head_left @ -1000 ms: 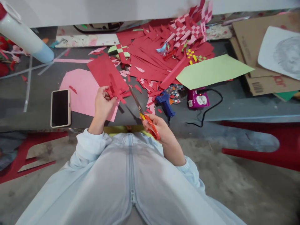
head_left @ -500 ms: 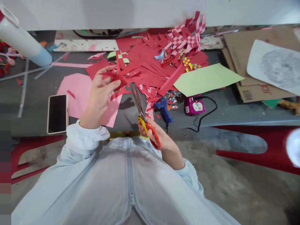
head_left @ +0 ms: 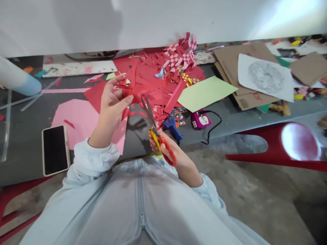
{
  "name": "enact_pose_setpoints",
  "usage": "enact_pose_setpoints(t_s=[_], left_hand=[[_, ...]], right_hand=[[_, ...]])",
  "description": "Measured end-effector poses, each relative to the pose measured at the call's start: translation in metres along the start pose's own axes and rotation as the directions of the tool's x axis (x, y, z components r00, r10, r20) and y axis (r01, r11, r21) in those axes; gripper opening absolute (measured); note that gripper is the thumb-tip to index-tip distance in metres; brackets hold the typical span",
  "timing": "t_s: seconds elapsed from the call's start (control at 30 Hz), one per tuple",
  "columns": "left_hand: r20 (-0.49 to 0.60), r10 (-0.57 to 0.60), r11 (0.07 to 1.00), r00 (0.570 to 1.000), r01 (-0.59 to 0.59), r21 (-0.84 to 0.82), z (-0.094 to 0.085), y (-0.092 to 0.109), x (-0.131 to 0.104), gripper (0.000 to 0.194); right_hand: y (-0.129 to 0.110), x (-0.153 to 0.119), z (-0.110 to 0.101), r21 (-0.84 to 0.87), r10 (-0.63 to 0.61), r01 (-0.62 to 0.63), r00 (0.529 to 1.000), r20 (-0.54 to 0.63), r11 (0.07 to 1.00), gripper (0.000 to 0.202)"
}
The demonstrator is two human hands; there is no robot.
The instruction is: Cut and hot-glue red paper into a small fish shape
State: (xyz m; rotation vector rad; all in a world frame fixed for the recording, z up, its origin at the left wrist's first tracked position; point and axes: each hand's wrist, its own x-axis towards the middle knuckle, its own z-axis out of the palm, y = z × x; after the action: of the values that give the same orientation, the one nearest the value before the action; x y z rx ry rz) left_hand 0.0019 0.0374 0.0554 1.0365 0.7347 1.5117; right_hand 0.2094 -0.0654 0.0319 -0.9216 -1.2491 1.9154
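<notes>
- Pinching red strips, seemingly flimsy, best held centrally, the left hand was half-curled.
- Scissors were gripped by the right hand, beside the glue gun.

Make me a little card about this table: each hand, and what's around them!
Left hand: holding red paper strips
Right hand: holding metal scissors with orange and yellow handles
Beyond the hands: heap of red paper pieces
Near the scissors: blue plastic glue gun
Left side: black-screened phone in pale case; pink paper sheet
Right side: white paper with round grey drawing, on brown cardboard
</notes>
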Motion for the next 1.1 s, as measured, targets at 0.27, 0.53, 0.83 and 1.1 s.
enact_pose_setpoints(t_s=[0.27,0.53,0.83,1.1], left_hand=[[-0.012,-0.111,0.989,0.994,0.109,-0.1,-0.014,-0.019,-0.007,0.049],[-0.085,0.318,0.921,0.944,-0.287,0.263,-0.035,-0.034,0.0,0.024],[0.128,0.76,0.326,0.638,-0.544,0.774,-0.047,-0.024,-0.002,0.021],[0.153,0.705,0.347,0.692,-0.525,0.777,-0.051,-0.033,-0.002,0.016]], right_hand=[[0.007,0.002,0.002,-0.092,0.036,-0.039,0.999,-0.027,0.995,0.059],[0.018,0.008,0.0,-0.03,0.076,-0.077,0.997,-0.018,0.997,0.057],[0.024,0.005,-0.002,0.018,0.079,-0.078,0.993,-0.085,0.997,0.051],[0.006,-0.002,-0.003,-0.001,-0.009,0.009,0.992,-0.125,1.0,0.046]])
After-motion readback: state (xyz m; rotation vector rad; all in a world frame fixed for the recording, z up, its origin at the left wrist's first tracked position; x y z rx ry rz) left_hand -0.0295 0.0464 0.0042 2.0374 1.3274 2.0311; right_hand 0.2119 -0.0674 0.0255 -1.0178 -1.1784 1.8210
